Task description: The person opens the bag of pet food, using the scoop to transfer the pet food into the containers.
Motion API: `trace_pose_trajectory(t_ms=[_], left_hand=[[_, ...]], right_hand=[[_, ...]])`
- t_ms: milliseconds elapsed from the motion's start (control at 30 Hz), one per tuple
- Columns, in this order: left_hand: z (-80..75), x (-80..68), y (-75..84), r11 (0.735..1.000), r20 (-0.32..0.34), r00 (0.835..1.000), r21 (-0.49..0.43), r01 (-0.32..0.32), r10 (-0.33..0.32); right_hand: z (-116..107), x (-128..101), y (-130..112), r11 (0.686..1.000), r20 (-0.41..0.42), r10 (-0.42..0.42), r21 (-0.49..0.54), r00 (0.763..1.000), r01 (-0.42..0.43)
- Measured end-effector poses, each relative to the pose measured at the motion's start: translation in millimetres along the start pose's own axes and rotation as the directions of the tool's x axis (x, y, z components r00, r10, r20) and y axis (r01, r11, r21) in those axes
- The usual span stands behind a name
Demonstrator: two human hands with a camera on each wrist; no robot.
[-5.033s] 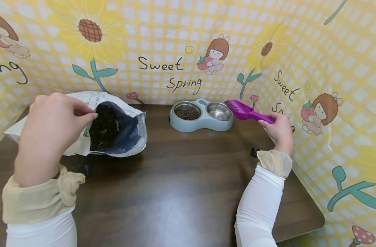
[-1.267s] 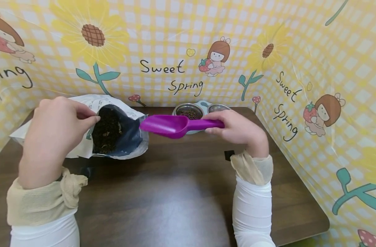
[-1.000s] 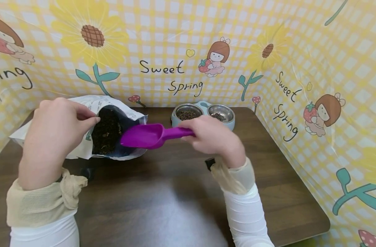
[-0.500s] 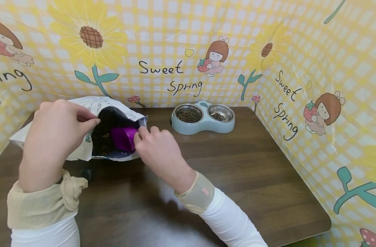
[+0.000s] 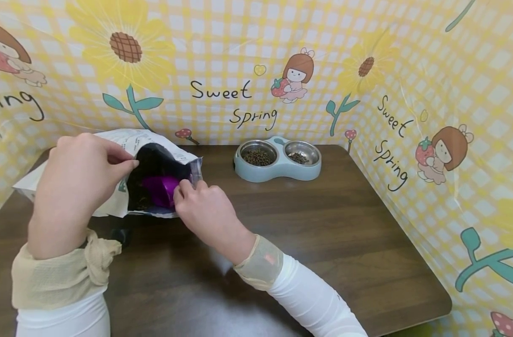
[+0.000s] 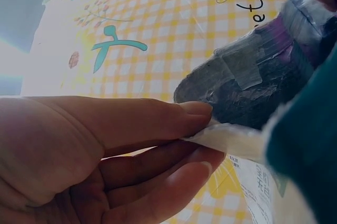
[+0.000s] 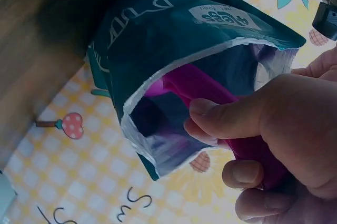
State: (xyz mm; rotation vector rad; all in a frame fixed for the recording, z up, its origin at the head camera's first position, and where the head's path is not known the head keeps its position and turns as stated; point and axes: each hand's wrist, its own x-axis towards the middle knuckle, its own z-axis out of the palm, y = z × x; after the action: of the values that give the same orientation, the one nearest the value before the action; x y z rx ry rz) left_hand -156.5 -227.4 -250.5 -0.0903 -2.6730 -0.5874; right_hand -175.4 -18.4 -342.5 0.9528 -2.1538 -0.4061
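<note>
Right hand point(image 5: 206, 213) wrapped round the scoop point(image 5: 158, 191) handle, blade pushed into the bag point(image 5: 159, 154) mouth — long axis running leftward, away from the wrist. Left hand point(image 5: 77, 175) pinching the bag's upper lip, holding the mouth open on the table point(image 5: 324, 224). Scoop tip lost in the dark interior; kibble level hard to make out. Twin bowl point(image 5: 277, 161) well apart, far right — closer to the right hand.

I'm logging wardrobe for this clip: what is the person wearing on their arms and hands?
Both hands are bare. Each arm wears a long white sleeve, with a bunched beige mesh cuff at the left wrist and at the right wrist. No rings or watch show.
</note>
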Motion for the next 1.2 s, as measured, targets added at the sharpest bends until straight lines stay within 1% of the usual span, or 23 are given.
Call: trace_pose_trajectory(t_ms=[133,233,300,367,500,633,733,800,1033,1100,1200], left_hand=[[0.4,0.0,0.1,1.0,0.003,1.0,0.001,0.006,-0.006],[0.6,0.1,-0.1,1.0,0.01,1.0,0.001,0.011,-0.011],[0.7,0.3,-0.5,1.0,0.012,1.0,0.002,0.011,-0.011],[0.7,0.5,-0.8,1.0,0.014,1.0,0.006,0.01,-0.01],[1.1,0.9,-0.7,1.0,0.013,1.0,0.011,0.006,-0.007],[1.5,0.5,0.0,1.0,0.009,1.0,0.012,0.006,-0.006],[1.5,0.1,0.5,1.0,0.008,1.0,0.012,0.014,-0.014],[1.4,0.0,0.4,1.0,0.006,1.0,0.01,0.016,-0.016],[0.9,0.8,0.8,1.0,0.006,1.0,0.008,0.024,-0.024],[1.0,0.8,0.2,1.0,0.006,1.0,0.011,0.024,-0.025],[1.1,0.3,-1.2,1.0,0.009,1.0,0.015,0.025,-0.025]], right_hand=[[6,0,0,0.999,0.038,0.026,0.022,0.999,-0.026],[11,1,1,0.996,0.085,0.049,0.071,0.995,-0.055],[14,2,2,0.991,0.131,0.058,0.116,0.99,-0.073],[17,3,2,0.982,0.184,0.058,0.168,0.981,-0.09],[20,4,3,0.962,0.292,0.042,0.245,0.956,-0.117],[22,6,6,0.945,0.35,0.041,0.291,0.936,-0.151],[21,6,9,0.934,0.367,0.059,0.307,0.928,-0.181],[19,6,12,0.93,0.366,0.074,0.311,0.928,-0.197],[12,4,16,0.936,0.323,0.094,0.294,0.942,-0.194],[11,5,16,0.936,0.332,0.097,0.291,0.938,-0.199],[10,5,19,0.927,0.366,0.095,0.308,0.926,-0.216]])
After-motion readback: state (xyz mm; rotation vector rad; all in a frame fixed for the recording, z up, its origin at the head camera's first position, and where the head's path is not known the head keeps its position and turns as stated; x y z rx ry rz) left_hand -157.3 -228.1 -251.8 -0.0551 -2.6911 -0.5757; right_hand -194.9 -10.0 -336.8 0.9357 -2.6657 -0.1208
